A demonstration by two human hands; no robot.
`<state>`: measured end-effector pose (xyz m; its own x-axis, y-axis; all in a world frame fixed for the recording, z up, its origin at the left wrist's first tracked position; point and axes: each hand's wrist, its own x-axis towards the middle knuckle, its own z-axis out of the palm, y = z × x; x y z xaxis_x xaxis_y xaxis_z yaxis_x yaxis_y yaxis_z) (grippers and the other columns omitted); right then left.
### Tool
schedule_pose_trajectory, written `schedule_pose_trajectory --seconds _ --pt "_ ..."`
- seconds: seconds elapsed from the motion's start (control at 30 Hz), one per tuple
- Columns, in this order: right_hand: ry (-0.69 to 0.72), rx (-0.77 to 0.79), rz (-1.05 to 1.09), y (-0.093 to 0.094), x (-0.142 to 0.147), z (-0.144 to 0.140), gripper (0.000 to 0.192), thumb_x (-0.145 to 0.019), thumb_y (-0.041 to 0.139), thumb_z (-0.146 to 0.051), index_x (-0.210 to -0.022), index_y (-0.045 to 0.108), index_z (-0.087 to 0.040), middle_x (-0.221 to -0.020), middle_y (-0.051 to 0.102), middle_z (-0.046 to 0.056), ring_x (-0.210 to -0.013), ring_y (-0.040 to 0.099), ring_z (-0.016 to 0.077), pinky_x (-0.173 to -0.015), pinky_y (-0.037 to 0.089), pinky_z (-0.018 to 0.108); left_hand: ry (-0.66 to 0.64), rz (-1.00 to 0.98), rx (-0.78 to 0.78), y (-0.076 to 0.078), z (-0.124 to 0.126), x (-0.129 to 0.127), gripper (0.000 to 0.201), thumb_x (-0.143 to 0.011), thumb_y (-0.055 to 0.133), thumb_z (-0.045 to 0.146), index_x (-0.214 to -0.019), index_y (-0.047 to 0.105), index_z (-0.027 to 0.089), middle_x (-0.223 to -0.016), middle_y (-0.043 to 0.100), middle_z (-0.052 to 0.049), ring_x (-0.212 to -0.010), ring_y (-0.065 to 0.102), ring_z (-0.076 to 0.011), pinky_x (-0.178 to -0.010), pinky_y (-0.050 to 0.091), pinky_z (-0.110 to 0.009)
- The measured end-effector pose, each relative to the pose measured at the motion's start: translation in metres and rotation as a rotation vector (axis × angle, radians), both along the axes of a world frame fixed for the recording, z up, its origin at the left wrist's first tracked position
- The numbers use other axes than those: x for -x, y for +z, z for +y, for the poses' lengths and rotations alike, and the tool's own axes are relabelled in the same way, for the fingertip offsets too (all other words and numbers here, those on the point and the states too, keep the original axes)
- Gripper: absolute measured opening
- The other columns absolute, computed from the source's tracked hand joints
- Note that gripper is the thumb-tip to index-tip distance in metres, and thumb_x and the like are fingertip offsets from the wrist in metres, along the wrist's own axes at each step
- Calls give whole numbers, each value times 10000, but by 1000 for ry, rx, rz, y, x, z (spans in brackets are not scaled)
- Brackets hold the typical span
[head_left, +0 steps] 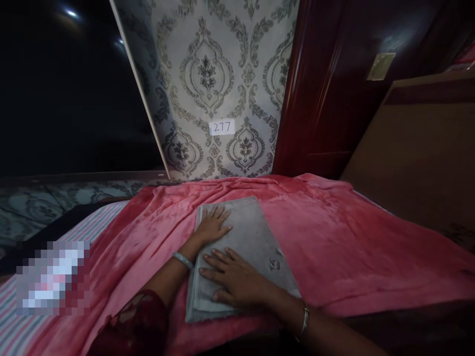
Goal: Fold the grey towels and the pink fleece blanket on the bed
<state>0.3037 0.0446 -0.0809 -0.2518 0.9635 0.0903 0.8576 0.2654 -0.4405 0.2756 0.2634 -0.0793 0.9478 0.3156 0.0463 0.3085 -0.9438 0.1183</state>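
A grey folded cloth, soft like a towel, lies flat on a pink plush blanket. Its layers show along the left and front edges, and a small dark motif sits near its right side. My left hand rests palm down on the cloth's far left part, fingers spread. Closer to me, my right hand lies flat across the near part, fingers apart and pointing left. Neither hand grips anything.
A striped sheet shows at the left, partly under a pixelated patch. Behind stand a dark screen, patterned wallpaper with a "277" label, and a dark red door. A brown panel borders the right.
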Motion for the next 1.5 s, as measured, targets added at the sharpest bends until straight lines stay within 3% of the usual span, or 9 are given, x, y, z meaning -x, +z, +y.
schedule_pose_trajectory --seconds 0.13,0.43,0.57,0.73,0.87,1.03,1.17,1.3,1.5 --pt "32 23 39 2 0 -3 641 -1020 461 -565 -1590 287 -329 -1670 159 28 -1547 62 250 -1254 21 517 48 -32 -39 -9 0 2 709 -939 458 621 -1563 352 300 -1669 221 -126 -1541 108 -408 -1201 70 -681" --pt "151 59 231 10 21 -43 630 -1043 447 -502 -1607 216 -341 -1651 228 6 -1547 33 193 -1259 -22 459 38 -7 -12 -4 4 2 727 -928 456 647 -1565 340 316 -1668 195 -151 -1531 127 -428 -1174 117 -709" --pt "257 69 297 23 5 -52 495 -1075 378 -439 -1559 370 -334 -1571 419 1 -1504 259 157 -1249 164 373 40 48 -2 2 8 0 743 -922 475 637 -1561 353 280 -1662 207 -171 -1522 160 -438 -1167 149 -712" --pt "-175 -128 85 30 -66 -29 447 -1038 467 -402 -1434 567 -221 -1490 520 92 -1437 405 225 -1202 305 417 -149 -70 37 27 9 -27 537 -1005 342 470 -1481 486 266 -1598 400 -102 -1506 305 -299 -1217 185 -622" --pt "-285 -164 -60 17 -115 -3 443 -1023 480 -343 -1429 568 -188 -1471 535 127 -1416 434 252 -1185 331 459 -322 -90 169 40 5 -72 556 -1027 237 416 -1502 462 234 -1589 422 -58 -1503 314 -186 -1252 209 -440" --pt "-291 -61 -157 -11 -122 3 630 -1017 485 -507 -1568 363 -228 -1636 266 130 -1524 191 295 -1227 168 542 -235 -12 147 15 -6 -104 544 -1013 277 480 -1501 454 318 -1631 340 -24 -1533 235 -280 -1230 133 -608" --pt "-306 -14 -130 -16 -116 -1 638 -1034 433 -522 -1595 289 -256 -1667 166 108 -1542 96 284 -1236 94 549 -218 -2 137 -8 -7 -105 546 -1014 269 480 -1517 422 334 -1641 322 -13 -1534 231 -256 -1243 99 -564" --pt "-193 37 -79 -7 -105 -14 656 -1023 421 -579 -1595 283 -288 -1676 116 62 -1543 -12 309 -1231 40 585 -208 21 150 -13 -2 -106 555 -1024 196 478 -1521 410 353 -1644 320 6 -1535 229 -235 -1250 100 -540" --pt "15 120 79 3 -60 -61 673 -1018 458 -563 -1605 208 -350 -1676 118 8 -1547 -23 254 -1243 -12 552 -200 33 158 -12 -4 -108 570 -1022 200 486 -1539 388 334 -1654 297 2 -1545 189 -272 -1247 81 -568"
